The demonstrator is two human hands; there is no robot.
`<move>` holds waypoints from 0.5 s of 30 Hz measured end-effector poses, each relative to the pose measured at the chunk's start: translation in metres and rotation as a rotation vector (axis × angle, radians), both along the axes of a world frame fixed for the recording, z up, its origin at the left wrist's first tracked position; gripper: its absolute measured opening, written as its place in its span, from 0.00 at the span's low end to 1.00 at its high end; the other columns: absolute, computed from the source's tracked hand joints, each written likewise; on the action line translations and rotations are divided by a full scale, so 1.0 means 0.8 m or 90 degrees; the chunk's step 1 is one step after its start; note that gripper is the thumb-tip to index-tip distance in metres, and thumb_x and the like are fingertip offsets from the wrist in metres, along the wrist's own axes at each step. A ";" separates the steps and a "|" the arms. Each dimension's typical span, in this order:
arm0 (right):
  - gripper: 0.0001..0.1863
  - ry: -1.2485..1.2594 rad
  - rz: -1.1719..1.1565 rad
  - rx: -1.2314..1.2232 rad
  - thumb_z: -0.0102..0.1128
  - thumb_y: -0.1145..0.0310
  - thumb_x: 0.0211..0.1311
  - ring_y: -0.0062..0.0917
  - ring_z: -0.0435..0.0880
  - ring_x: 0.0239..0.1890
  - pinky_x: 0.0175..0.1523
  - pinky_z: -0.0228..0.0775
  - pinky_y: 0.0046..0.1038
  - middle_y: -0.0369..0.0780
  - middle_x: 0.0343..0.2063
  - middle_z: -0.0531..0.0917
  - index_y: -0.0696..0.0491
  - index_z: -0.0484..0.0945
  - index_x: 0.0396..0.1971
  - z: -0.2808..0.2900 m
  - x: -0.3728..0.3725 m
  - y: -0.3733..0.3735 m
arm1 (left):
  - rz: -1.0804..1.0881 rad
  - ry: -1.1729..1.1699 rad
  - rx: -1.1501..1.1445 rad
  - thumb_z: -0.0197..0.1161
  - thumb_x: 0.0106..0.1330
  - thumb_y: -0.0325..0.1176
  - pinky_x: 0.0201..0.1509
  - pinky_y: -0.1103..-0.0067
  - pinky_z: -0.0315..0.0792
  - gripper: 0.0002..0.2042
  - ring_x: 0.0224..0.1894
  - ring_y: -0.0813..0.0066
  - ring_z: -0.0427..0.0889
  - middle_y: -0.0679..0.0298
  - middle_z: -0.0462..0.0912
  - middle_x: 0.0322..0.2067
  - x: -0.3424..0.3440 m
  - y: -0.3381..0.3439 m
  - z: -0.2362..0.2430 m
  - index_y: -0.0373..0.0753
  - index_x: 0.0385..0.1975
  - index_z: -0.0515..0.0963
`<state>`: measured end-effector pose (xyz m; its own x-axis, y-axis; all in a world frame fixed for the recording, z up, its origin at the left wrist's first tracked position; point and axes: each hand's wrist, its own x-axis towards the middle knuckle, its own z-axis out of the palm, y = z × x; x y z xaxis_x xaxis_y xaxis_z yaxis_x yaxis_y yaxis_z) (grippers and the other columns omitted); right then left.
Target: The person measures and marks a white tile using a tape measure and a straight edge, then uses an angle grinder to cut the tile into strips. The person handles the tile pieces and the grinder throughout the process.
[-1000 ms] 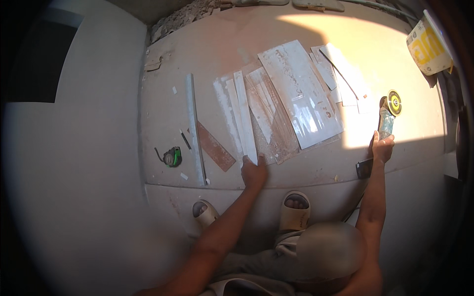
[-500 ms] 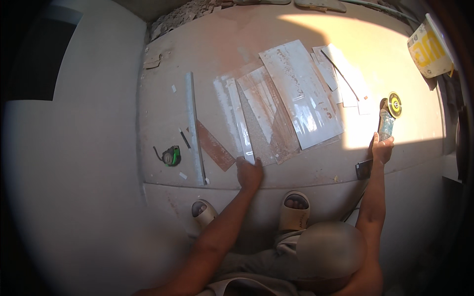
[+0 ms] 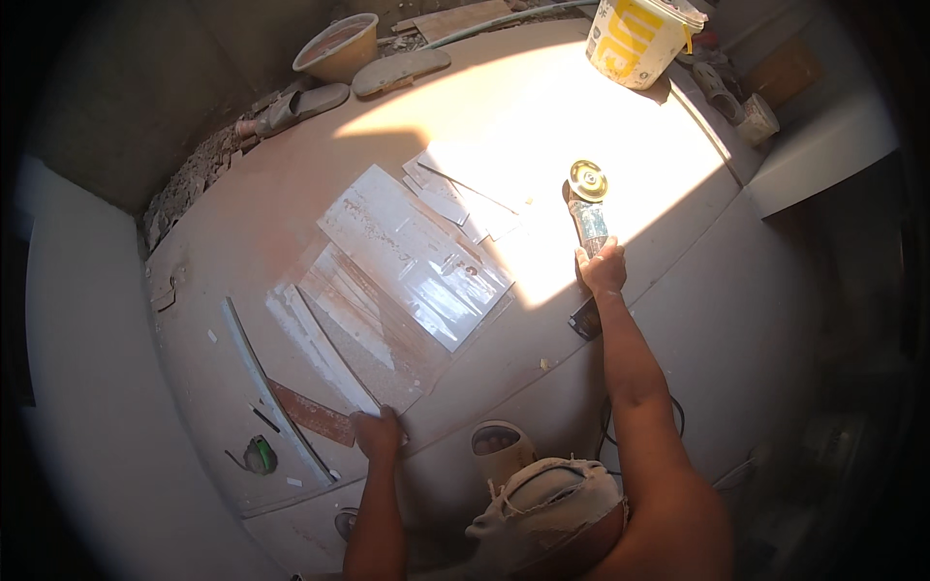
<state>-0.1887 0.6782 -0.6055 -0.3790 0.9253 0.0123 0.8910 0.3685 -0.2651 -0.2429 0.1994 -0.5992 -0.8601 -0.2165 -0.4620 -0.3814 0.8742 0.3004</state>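
Observation:
My left hand [image 3: 377, 433] is closed round the near end of a long, narrow white tile strip [image 3: 334, 351]. Stretched forward on the right, my right hand [image 3: 604, 266] grips the body of a blue angle grinder [image 3: 589, 219]. The grinder's yellow disc [image 3: 589, 180] faces up in bright sunlight, and I cannot tell whether it spins. Between my hands lies a large white tile [image 3: 417, 257], dusty and shiny in places. Just left of the strip are a reddish-brown tile piece [image 3: 312, 414] and a straight metal bar [image 3: 271, 378].
A green-and-black tape measure [image 3: 260, 455] and a dark pen [image 3: 264, 418] lie at the left. Thin tile offcuts [image 3: 441, 198] sit beyond the large tile. A white-and-yellow bucket [image 3: 639, 44] stands far right, a tub [image 3: 337, 48] at the back. A dark box-like object [image 3: 585, 320] lies beside my right wrist.
The view has swung to the right, bringing the tub and more of the bucket into sight. Both hands keep their holds. The strip now appears tipped toward its edge.

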 end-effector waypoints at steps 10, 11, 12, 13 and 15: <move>0.42 -0.005 -0.013 -0.015 0.72 0.49 0.50 0.47 0.78 0.51 0.54 0.74 0.43 0.53 0.46 0.76 0.62 0.64 0.56 -0.013 0.011 -0.002 | 0.065 0.059 0.184 0.63 0.61 0.42 0.48 0.64 0.73 0.25 0.41 0.49 0.80 0.42 0.78 0.39 -0.028 -0.015 -0.003 0.22 0.45 0.69; 0.43 -0.005 -0.018 -0.039 0.72 0.48 0.50 0.47 0.78 0.51 0.54 0.74 0.43 0.53 0.47 0.76 0.63 0.64 0.57 -0.012 0.012 -0.006 | 0.075 0.054 0.189 0.63 0.62 0.42 0.46 0.65 0.74 0.25 0.38 0.52 0.81 0.44 0.78 0.38 -0.033 -0.015 0.002 0.22 0.45 0.69; 0.43 -0.002 -0.022 -0.058 0.71 0.48 0.50 0.47 0.77 0.52 0.54 0.74 0.43 0.53 0.47 0.76 0.63 0.64 0.57 -0.008 0.010 -0.006 | 0.105 0.050 0.215 0.63 0.63 0.42 0.42 0.66 0.75 0.27 0.36 0.53 0.81 0.43 0.78 0.37 -0.038 -0.013 0.006 0.21 0.48 0.67; 0.43 -0.003 -0.019 -0.039 0.71 0.47 0.50 0.48 0.77 0.52 0.55 0.73 0.43 0.55 0.47 0.76 0.64 0.65 0.57 -0.002 0.009 -0.004 | 0.132 0.046 0.249 0.63 0.63 0.41 0.39 0.67 0.76 0.28 0.34 0.53 0.82 0.42 0.78 0.36 -0.042 -0.007 0.015 0.20 0.51 0.65; 0.44 -0.008 -0.016 -0.004 0.71 0.45 0.50 0.49 0.78 0.52 0.55 0.73 0.43 0.58 0.48 0.75 0.65 0.66 0.55 0.001 0.014 -0.004 | 0.182 0.006 0.326 0.62 0.64 0.39 0.31 0.70 0.75 0.29 0.29 0.58 0.81 0.43 0.78 0.34 -0.052 0.013 0.042 0.19 0.53 0.63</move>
<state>-0.1777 0.6754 -0.6048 -0.3559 0.9345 0.0014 0.9032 0.3444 -0.2563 -0.2844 0.2099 -0.5660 -0.8049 -0.1922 -0.5614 -0.5762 0.4791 0.6622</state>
